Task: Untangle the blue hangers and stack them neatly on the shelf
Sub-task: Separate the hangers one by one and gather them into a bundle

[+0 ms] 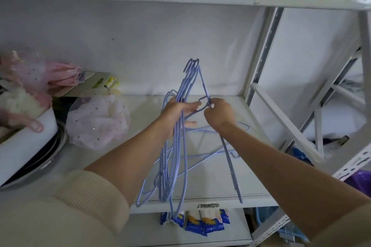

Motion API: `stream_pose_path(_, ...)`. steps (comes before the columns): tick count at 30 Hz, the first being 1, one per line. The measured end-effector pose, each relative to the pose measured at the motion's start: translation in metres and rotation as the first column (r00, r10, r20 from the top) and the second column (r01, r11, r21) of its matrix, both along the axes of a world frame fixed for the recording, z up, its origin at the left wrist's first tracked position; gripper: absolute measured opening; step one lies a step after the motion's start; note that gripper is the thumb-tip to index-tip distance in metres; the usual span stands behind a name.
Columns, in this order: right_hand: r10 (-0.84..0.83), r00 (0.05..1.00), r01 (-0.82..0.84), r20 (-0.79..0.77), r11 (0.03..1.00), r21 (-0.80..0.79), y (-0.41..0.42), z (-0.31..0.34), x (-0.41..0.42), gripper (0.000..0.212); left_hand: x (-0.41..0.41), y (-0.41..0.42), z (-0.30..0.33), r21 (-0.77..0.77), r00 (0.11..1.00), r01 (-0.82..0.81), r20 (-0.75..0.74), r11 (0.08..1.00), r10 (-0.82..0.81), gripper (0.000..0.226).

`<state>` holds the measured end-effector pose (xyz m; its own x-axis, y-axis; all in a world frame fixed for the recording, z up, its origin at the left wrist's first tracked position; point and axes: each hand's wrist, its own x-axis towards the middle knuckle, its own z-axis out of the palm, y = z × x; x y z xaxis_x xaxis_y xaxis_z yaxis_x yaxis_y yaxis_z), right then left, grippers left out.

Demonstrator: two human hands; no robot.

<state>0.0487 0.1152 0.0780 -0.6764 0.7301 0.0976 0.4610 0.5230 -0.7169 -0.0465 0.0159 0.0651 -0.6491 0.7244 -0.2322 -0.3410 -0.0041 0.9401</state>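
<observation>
Above the white shelf [230,110], head view:
Left hand [178,113]: closed around a bundle of blue hangers [176,156], hooks up.
Right hand [219,115]: pinching one hanger [228,152] of the tangle, just beside the left.
Lying flat on shelf: further blue hanger [244,126], under the right wrist.
Shelf left: sheer dotted bag [98,122], white bin [24,142].
</observation>
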Motion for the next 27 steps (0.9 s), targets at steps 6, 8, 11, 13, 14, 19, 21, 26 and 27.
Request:
stream_pose_path(6, 0.039, 0.999, -0.038, -0.018, 0.998, 0.046, -0.005, 0.001, -0.004, 0.043, -0.005, 0.004, -0.001, 0.049, 0.989, -0.114, 0.097, 0.992, 0.109, 0.038)
stream_pose_path(8, 0.047, 0.999, -0.047, 0.004, 0.996, 0.077, -0.003, -0.001, -0.003, 0.044, -0.005, 0.002, -0.002, 0.057, 0.99, -0.119, 0.086, 0.991, 0.114, 0.041)
stream_pose_path(11, 0.047, 0.998, -0.05, 0.029, 0.993, 0.109, -0.004, -0.002, -0.002, 0.044, 0.0, -0.003, 0.0, 0.07, 0.985, -0.12, 0.132, 0.99, 0.11, 0.029)
stream_pose_path(13, 0.04, 0.998, -0.047, 0.054, 0.99, 0.136, -0.005, -0.002, -0.002, 0.045, 0.003, -0.005, 0.003, 0.078, 0.979, -0.143, 0.158, 0.987, 0.13, 0.031)
stream_pose_path(14, 0.038, 0.997, -0.047, 0.067, 0.988, 0.149, -0.005, -0.001, -0.002, 0.045, 0.004, -0.006, 0.005, 0.076, 0.977, -0.15, 0.161, 0.986, 0.137, 0.032)
stream_pose_path(19, 0.043, 0.986, -0.063, 0.16, 0.991, 0.12, -0.006, 0.002, -0.011, 0.049, 0.007, -0.01, 0.013, 0.097, 0.964, -0.216, 0.177, 0.972, 0.197, 0.036)
stream_pose_path(21, 0.076, 0.959, -0.125, 0.272, 0.978, 0.166, -0.008, -0.002, -0.011, 0.046, 0.003, -0.013, 0.015, 0.132, 0.969, -0.208, 0.167, 0.969, 0.185, 0.039)
stream_pose_path(26, -0.007, 0.921, -0.12, 0.388, 0.945, 0.303, -0.001, -0.017, -0.001, 0.049, -0.007, -0.021, 0.02, 0.138, 0.966, -0.242, 0.131, 0.96, 0.225, 0.035)
stream_pose_path(27, -0.041, 0.925, -0.089, 0.379, 0.944, 0.318, 0.002, -0.016, 0.0, 0.05, -0.006, -0.022, 0.021, 0.135, 0.963, -0.254, 0.126, 0.958, 0.237, 0.035)
